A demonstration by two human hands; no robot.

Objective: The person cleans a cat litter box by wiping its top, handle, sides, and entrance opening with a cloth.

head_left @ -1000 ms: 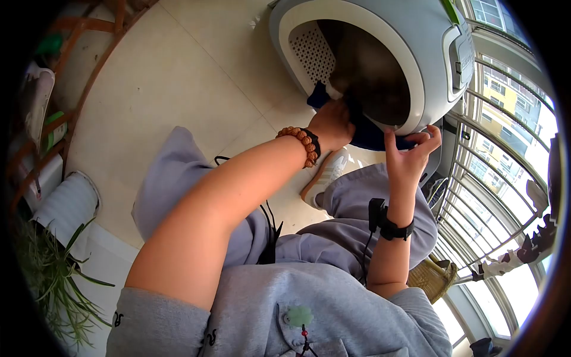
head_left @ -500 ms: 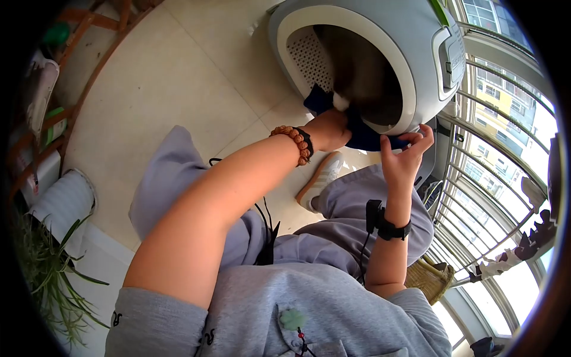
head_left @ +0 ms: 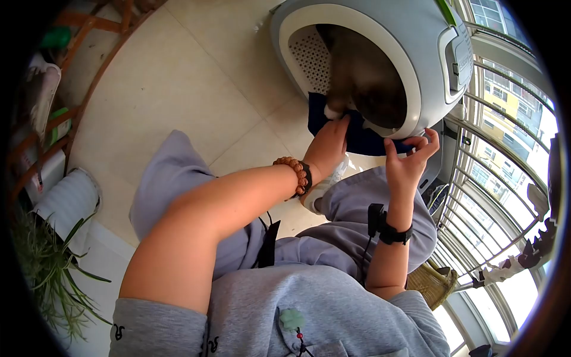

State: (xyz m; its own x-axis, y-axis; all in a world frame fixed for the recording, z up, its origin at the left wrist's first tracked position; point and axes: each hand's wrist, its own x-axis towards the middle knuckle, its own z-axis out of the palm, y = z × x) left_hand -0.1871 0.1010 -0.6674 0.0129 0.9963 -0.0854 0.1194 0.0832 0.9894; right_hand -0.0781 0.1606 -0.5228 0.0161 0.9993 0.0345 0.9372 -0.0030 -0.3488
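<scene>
A dark blue cloth (head_left: pixel 366 140) hangs over the lower lip of a grey and white hooded cat litter box (head_left: pixel 419 65). Inside the round opening is a brown cat (head_left: pixel 357 74), with one white-tipped paw (head_left: pixel 332 112) resting on the cloth. My left hand (head_left: pixel 328 149), a beaded bracelet at its wrist, grips the cloth just below that paw; its fingertips are partly hidden. At the cloth's right end, my right hand (head_left: pixel 409 157) pinches the edge between thumb and fingers, close against the box's rim.
Barred windows (head_left: pixel 488 172) run along the right side, with a wicker basket (head_left: pixel 433 282) below. On the left are a wooden rack (head_left: pixel 89 89), a white ribbed pot (head_left: pixel 70 199) and a leafy plant (head_left: pixel 47 268). Pale floor tiles (head_left: pixel 178 71) lie beside the litter box.
My left hand has drawn back slightly toward me, out from under the cat's paw. The paw has shifted a little left and down on the cloth. My right hand keeps its pinch.
</scene>
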